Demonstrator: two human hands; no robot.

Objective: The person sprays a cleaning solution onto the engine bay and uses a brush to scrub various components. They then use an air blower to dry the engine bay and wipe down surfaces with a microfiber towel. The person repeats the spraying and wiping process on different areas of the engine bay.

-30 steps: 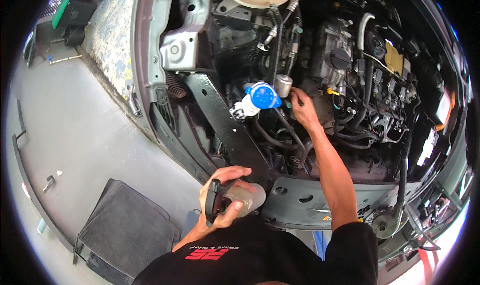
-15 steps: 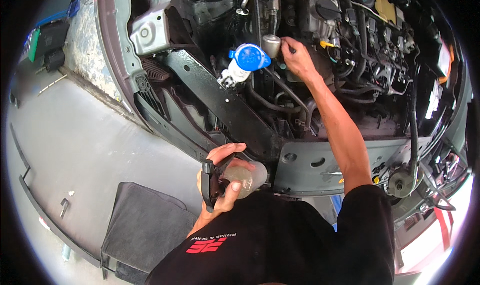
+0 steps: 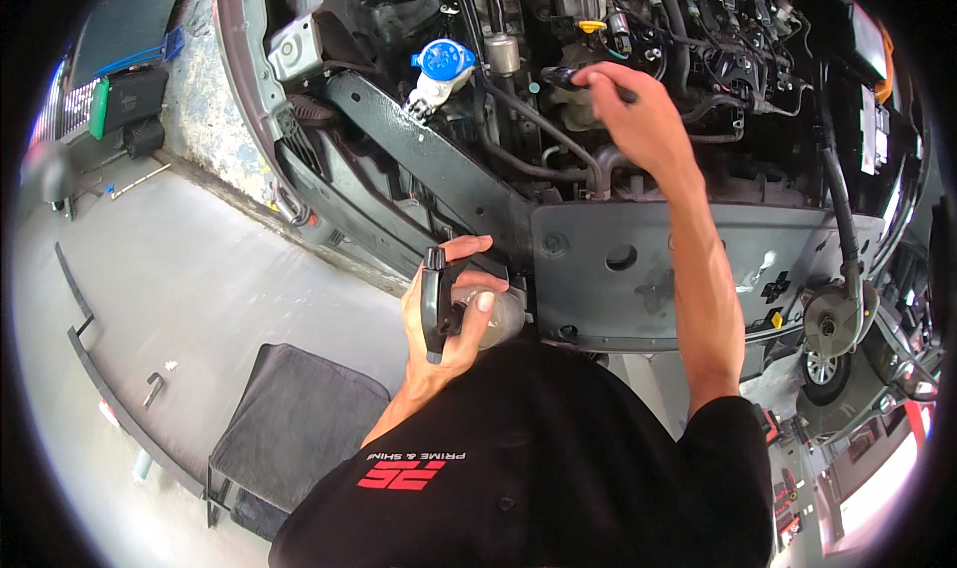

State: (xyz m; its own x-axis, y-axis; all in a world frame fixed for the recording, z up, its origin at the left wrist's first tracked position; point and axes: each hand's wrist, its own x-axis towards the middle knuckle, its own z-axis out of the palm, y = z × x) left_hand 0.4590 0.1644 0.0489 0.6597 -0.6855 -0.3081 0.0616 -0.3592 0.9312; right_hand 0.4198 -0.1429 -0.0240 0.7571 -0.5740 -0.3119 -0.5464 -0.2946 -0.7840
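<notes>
- The fingers (image 3: pixel 477 304) of the left hand (image 3: pixel 449 319) are wrapped tight around a clear plastic spray bottle with a black trigger head (image 3: pixel 435 304), held at the front edge of the car, at about six o'clock from the blue round reservoir cap (image 3: pixel 445 59).
- The fingers (image 3: pixel 598 77) of the right hand (image 3: pixel 638 119) are pinched together on a small black tool or brush (image 3: pixel 563 77), deep in the open grey engine bay (image 3: pixel 618 269), at about three o'clock from the blue cap. What kind of tool it is I cannot tell.
- Risk: the small tool could slip from that light pinch and drop among the black rubber hoses (image 3: pixel 543 134) below, where it would be hard to reach.
- Risk: the outstretched forearm crosses the metal front panel, so leaning harder could scrape it on the edge.
- Risk: a squeeze on the trigger would wet the floor or the dark grey mat (image 3: pixel 289 428) at seven o'clock.
</notes>
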